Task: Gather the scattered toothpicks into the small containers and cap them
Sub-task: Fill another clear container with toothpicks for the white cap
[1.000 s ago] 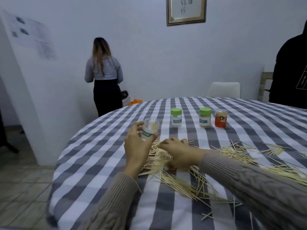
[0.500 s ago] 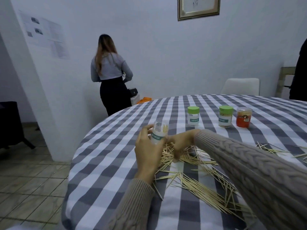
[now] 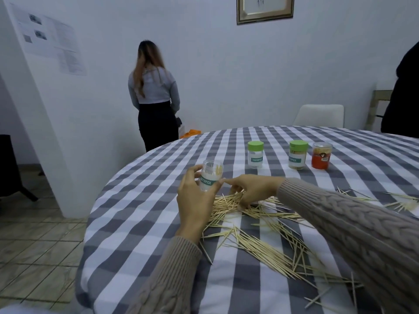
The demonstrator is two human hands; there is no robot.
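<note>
Gripping container point(image 3: 209, 177), left hand point(image 3: 195, 200) stays upright.

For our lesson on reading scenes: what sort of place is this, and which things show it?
Probably a dining or common room indoors: a round table with a checked cloth, a white chair at its far side, and a framed picture on the plain wall above a tiled floor.
</note>
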